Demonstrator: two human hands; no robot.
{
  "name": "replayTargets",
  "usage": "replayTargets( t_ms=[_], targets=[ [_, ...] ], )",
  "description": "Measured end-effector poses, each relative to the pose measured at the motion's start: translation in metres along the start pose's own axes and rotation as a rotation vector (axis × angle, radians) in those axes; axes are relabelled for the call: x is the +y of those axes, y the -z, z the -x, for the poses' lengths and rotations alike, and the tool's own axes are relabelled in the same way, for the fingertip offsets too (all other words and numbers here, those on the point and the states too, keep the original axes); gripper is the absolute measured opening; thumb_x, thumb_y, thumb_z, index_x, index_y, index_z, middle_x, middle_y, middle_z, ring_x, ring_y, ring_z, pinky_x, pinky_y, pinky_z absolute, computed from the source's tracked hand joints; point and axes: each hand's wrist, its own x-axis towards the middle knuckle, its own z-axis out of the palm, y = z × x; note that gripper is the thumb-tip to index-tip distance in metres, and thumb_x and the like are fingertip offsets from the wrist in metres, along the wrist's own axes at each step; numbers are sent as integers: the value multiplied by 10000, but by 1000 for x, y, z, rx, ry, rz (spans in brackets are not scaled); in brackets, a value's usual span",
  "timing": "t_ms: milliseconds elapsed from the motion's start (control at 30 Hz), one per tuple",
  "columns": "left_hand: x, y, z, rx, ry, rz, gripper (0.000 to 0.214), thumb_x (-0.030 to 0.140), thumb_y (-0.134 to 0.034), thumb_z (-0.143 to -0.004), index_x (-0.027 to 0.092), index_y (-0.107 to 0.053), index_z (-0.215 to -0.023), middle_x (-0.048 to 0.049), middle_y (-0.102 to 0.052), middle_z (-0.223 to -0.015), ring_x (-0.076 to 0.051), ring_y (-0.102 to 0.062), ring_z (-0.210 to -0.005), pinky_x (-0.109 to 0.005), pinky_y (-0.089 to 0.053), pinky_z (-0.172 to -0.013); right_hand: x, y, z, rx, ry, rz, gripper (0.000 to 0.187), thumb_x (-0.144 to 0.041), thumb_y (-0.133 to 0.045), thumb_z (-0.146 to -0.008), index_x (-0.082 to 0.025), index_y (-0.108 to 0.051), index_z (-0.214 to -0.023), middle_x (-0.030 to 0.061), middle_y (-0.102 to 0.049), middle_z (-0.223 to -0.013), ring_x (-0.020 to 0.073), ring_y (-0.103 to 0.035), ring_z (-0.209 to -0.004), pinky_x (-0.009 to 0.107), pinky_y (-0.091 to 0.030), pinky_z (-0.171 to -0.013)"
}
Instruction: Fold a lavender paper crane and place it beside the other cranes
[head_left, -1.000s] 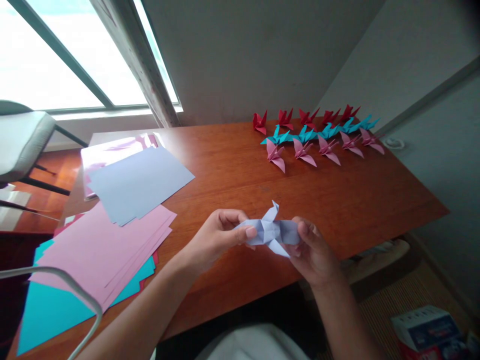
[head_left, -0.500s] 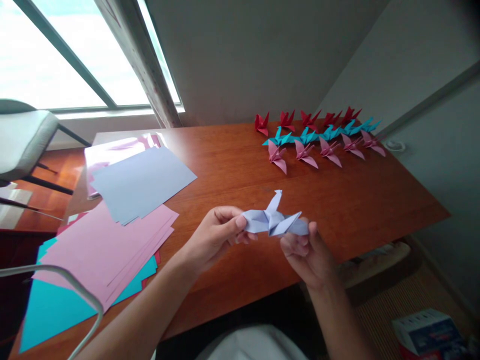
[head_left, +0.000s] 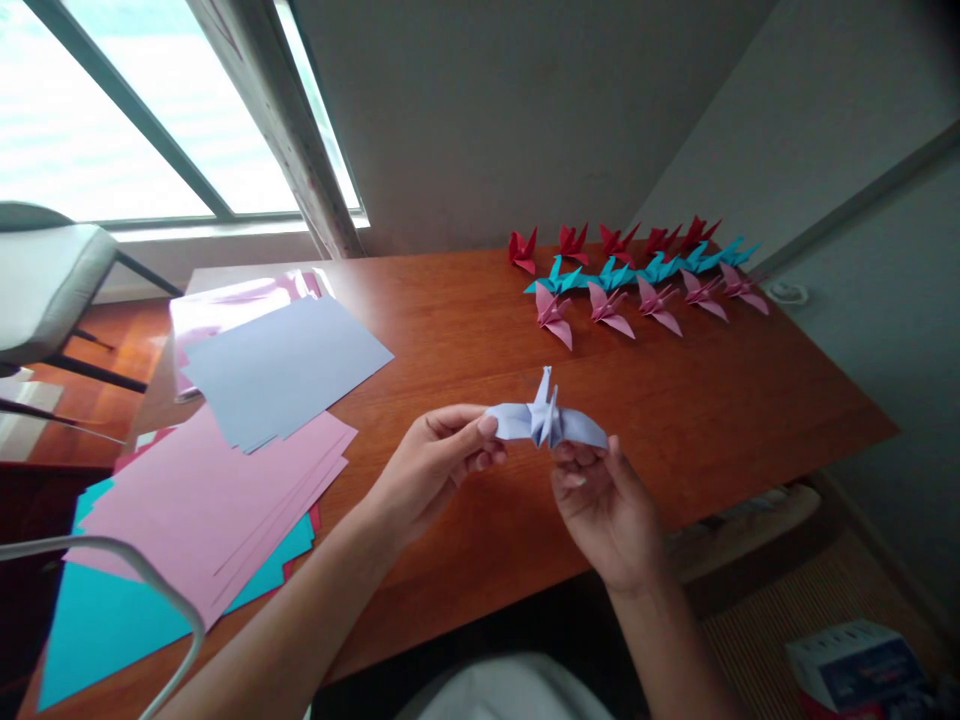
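Daylight from overexposed window (head_left: 112,120) at left, soft shadows, wide-angle edge distortion

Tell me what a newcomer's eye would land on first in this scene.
First, the lavender paper crane, pinched at its wing tips between the left hand and the right hand above the middle of the wooden table. Next, the neat rows at the table's far right: red cranes, teal cranes and pink cranes. Loose pink sheets lie fanned out on the left.
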Motion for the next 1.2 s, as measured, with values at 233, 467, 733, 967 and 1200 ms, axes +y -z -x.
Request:
replayTargets(
  t_ms=[233,467,733,967,1200],
  targets=[
    [0,1,-5,269,8,56,246,231,-889,-692,142,-767,-885,-4,-718,-766,-48,-602,-611,-126,-483,-568,3,8,-4,145,197,243,179,-309,-869,-738,-222,-737,-822,-27,-747,-796,90,-698,-736,164,-564,-630],
    [4,-3,-4,203,36,266,377,169,-884,-677,154,-742,-1026,8,-724,-800,-29,-605,-571,-112,-502,-559,8,-2,1,119,72,104,157,-313,-820,-802,-236,-736,-909,-7,-773,-870,102,-716,-789,148,-551,-598],
    [3,-7,1,81,50,308,394,158,-797,-749,156,-716,-1134,17,-695,-676,-65,-624,-570,-143,-516,-578,12,-10,-5,42,-159,-235,136,-246,-852,-756,-210,-733,-809,-64,-753,-759,28,-614,-586,95,-503,-507],
    [5,-8,3,33,97,297,361,159,-778,-751,156,-724,-1109,20,-683,-617,-68,-601,-507,-148,-464,-509,15,-11,-5,-20,-222,-230,124,-229,-852,-748,-208,-735,-784,-40,-761,-796,45,-605,-580,124,-489,-483],
    [5,-4,2,156,39,166,309,209,-801,-753,148,-713,-1043,10,-684,-688,-84,-630,-582,-176,-505,-573,3,-1,-8,-62,-25,119,153,-366,-763,-836,-219,-738,-870,-23,-728,-839,94,-647,-721,189,-520,-613]
  ],
)
